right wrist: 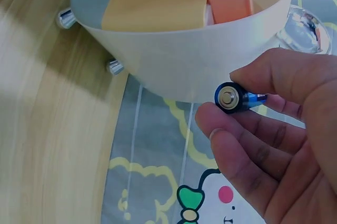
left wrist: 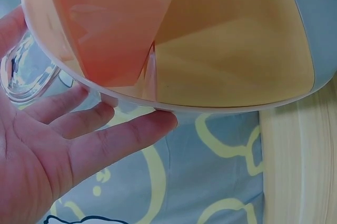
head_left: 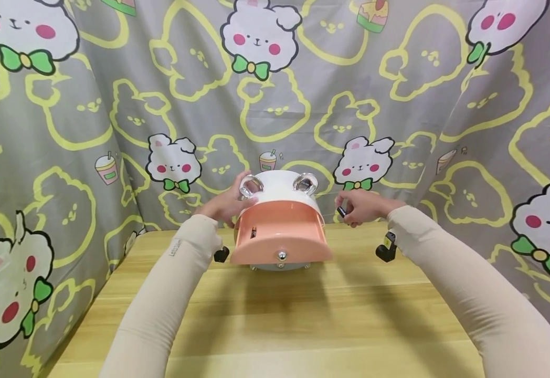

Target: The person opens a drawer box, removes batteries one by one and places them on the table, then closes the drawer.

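Observation:
A white rounded case point(head_left: 282, 184) with two silver ear-shaped loops has its orange upper drawer point(head_left: 282, 249) pulled out. Inside that drawer, on the left, lies a small dark battery point(head_left: 253, 232) with a coppery end. My left hand point(head_left: 230, 203) rests against the case's left side, its fingers point(left wrist: 126, 139) fairly straight along the outer wall and the thumb nearer the top. To the right of the case, my right hand point(head_left: 362, 206) pinches a blue and black battery point(right wrist: 230, 97) between thumb and fingers, apart from the wall, with one metal end facing the wrist camera.
The case stands on short silver feet point(right wrist: 116, 67) on a wooden table point(head_left: 275, 315). A grey patterned curtain point(head_left: 275, 121) hangs close behind it and on both sides. A round silver knob point(head_left: 282, 255) sticks out from the drawer front.

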`<state>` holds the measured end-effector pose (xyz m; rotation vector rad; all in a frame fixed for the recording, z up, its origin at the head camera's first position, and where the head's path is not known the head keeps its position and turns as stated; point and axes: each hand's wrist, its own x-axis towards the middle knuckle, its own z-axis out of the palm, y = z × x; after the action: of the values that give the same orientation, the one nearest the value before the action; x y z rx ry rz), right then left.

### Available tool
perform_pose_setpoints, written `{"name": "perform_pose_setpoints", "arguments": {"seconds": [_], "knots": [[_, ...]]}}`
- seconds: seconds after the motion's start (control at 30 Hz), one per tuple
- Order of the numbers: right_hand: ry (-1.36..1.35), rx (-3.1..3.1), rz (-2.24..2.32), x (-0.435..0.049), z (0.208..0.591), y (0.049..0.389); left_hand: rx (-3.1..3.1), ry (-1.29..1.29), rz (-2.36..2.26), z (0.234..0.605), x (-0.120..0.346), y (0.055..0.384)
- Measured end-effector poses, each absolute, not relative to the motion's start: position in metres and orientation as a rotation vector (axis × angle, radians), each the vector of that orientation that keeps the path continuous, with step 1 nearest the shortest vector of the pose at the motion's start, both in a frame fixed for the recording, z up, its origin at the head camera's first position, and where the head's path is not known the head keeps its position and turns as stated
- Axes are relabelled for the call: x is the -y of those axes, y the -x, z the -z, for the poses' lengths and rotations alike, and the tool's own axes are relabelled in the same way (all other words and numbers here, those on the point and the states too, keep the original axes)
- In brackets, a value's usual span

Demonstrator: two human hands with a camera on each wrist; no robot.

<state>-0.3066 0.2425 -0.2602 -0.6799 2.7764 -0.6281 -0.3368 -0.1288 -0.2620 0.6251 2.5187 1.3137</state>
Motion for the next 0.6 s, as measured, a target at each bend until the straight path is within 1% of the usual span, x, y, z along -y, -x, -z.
{"name": "perform_pose_setpoints", "arguments": {"seconds": [0.4, 0.6], "knots": [[0.712, -2.764, 0.798, -0.253, 0.291, 0.314, -2.516, -0.590, -1.304, 0.261, 0.128, 0.336], [0.671, -2.786, 0.843, -0.254, 0.302, 0.313, -2.501, -0.579, -1.311, 0.260, 0.129, 0.336]]}}
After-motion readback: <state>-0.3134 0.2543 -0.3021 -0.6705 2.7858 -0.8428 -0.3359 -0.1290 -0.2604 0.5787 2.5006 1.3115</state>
